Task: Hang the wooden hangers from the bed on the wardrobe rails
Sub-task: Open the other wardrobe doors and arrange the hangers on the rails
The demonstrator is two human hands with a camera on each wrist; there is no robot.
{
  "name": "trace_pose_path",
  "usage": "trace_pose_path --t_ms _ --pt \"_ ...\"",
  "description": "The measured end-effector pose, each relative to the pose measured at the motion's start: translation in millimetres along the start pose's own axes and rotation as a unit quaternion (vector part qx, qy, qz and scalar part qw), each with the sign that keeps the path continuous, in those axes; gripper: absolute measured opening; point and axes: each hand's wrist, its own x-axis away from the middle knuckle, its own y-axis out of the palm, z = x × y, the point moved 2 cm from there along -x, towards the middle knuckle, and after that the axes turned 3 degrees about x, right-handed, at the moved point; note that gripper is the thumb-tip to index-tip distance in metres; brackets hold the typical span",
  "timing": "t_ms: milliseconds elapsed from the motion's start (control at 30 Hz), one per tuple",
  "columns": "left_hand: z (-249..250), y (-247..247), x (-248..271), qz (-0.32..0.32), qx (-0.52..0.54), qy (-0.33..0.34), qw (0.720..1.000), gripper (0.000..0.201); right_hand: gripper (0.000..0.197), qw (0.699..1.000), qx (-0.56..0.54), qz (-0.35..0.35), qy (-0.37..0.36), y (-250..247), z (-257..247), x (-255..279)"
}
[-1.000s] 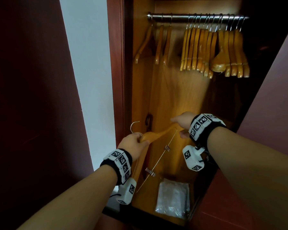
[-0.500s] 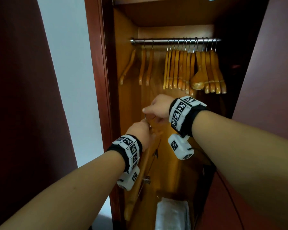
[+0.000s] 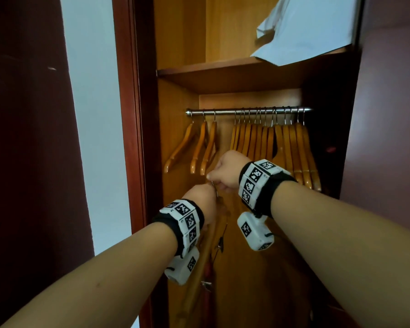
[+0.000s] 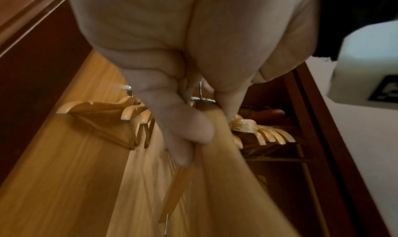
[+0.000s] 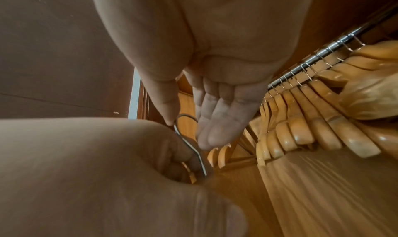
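Note:
Inside the open wardrobe a steel rail (image 3: 246, 111) carries three wooden hangers (image 3: 199, 147) on its left part and several more packed together (image 3: 277, 143) on its right part. Below the gap between them my left hand (image 3: 206, 197) grips the neck of a wooden clip hanger (image 3: 199, 268), whose body hangs down steeply. In the left wrist view my fingers wrap that hanger (image 4: 178, 189). My right hand (image 3: 219, 178) pinches its metal hook (image 5: 187, 138) between thumb and fingers, just above my left hand. Both hands are below the rail.
A wooden shelf (image 3: 223, 72) sits above the rail, with a white bag (image 3: 305, 31) on it. The wardrobe's dark red frame (image 3: 133, 138) is on the left and its door (image 3: 388, 114) on the right. A pale wall (image 3: 92, 114) lies left of the frame.
Both hands rose with the hanger toward the rail. The hanger swung from near level to hanging steeply. My right hand left the hanger's wooden arm and took its hook.

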Motion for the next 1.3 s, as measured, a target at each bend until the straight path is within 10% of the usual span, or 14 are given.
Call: trace_pose_path --t_ms 600,833,1300 --pt "32.5 -51.8 -56.5 -0.022 0.017 0.063 0.998 0.045 0.016 0.988 -0.155 0.024 0.017 -38.6 6.4 -84.1" --pt "11.6 -120.3 -95.5 -0.138 0.1 0.078 0.982 0.043 0.023 0.977 -0.21 0.035 0.028 -43.2 -1.4 -125.4" --pt "-21.8 -149.4 -167.2 0.073 -0.052 0.187 0.978 0.019 0.024 0.976 -0.2 0.061 0.065 -32.9 -16.6 -160.9"
